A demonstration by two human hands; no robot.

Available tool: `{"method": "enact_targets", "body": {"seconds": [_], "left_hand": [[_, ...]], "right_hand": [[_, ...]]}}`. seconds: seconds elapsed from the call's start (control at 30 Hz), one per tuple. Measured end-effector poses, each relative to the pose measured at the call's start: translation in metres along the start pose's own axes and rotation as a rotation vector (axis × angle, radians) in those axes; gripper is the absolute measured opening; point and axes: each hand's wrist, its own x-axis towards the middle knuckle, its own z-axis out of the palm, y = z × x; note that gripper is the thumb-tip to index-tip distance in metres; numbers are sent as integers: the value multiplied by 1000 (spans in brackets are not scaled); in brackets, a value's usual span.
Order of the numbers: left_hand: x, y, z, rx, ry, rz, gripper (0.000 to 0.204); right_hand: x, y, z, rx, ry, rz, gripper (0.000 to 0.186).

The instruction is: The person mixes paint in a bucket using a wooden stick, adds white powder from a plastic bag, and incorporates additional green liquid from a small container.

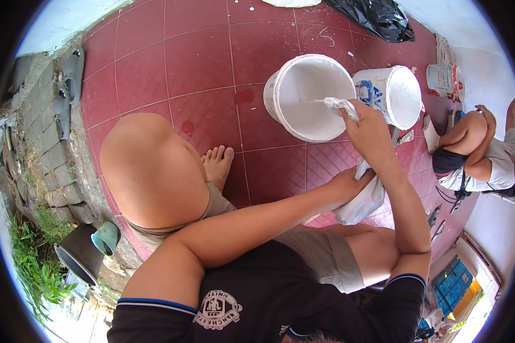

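Note:
My right hand [367,127] is closed round the narrow end of a white plastic bag [363,204], whose crumpled tip pokes out over the rim of a large white bucket [277,108]. Lower down, my left hand [349,186] grips the same bag at its gathered part, and the bag's fuller body hangs below that hand. The bucket's mouth faces me and its inside is white. A pale thin streak shows at the bag's tip; I cannot tell whether it is liquid or part of the bag.
A second white bucket [403,97] with blue marks stands beside the first. Beyond it are a third bucket [440,80] and a seated person [475,154]. A black plastic bag [377,20] lies on the red tiled floor [200,57]. At left, a stone edge holds a green pot [105,238].

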Motion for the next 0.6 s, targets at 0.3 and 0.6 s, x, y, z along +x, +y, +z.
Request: {"method": "enact_targets", "body": {"seconds": [0.3, 0.6], "left_hand": [[-11, 13, 3, -16, -46, -127, 79], [-12, 16, 4, -73, -35, -118, 70]], "right_hand": [[2, -16, -17, 130, -273, 287, 50], [2, -4, -5, 202, -166, 281, 44]]}}
